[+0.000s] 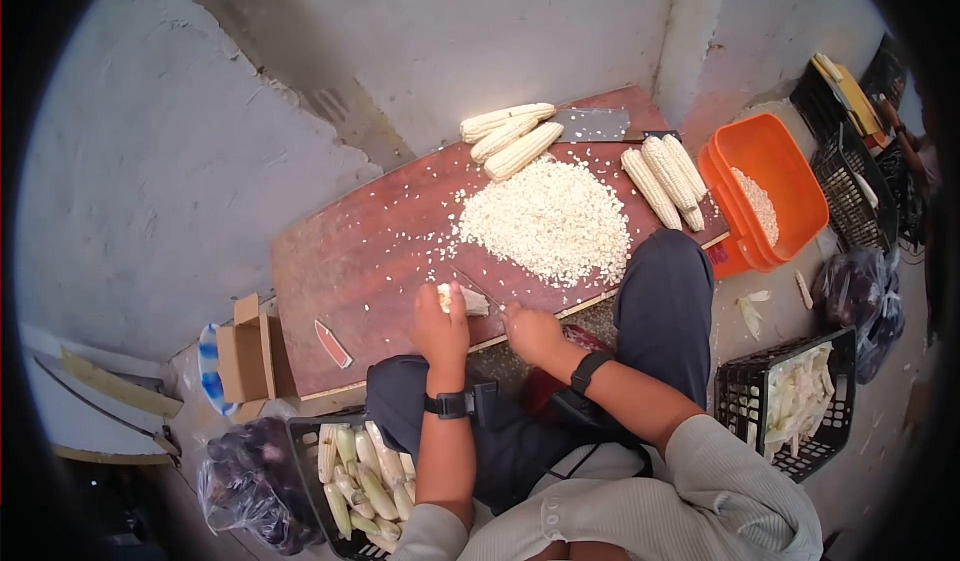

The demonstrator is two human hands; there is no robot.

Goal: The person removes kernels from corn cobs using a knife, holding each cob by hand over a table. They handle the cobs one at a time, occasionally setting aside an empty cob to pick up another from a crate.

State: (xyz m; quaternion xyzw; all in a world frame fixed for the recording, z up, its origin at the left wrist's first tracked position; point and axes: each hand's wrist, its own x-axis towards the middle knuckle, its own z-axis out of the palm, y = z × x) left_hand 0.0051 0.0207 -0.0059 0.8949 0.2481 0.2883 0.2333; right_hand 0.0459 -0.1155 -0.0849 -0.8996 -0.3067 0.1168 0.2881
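My left hand point(440, 333) grips a corn cob point(474, 303) near the front edge of the reddish board point(350, 231); the cob's right end looks stripped of kernels. In my right hand point(532, 334) is a knife point(478, 288), its thin blade pointing up and left past the cob. Beyond both hands lies a large heap of cut white kernels point(545, 223), with loose bits scattered to its left. Whole peeled cobs point(525, 151) are stacked behind the heap, and more peeled cobs point(665, 176) lie at its right.
A cleaver point(592, 124) rests at the board's back, a red-and-white blade-shaped piece point(333, 344) at its left. An orange bucket point(800, 186) with kernels stands right. Black crates hold unpeeled corn point(365, 476) and husks point(800, 401). A cardboard box point(245, 356) stands left; another person's arm point(900, 136) shows far right.
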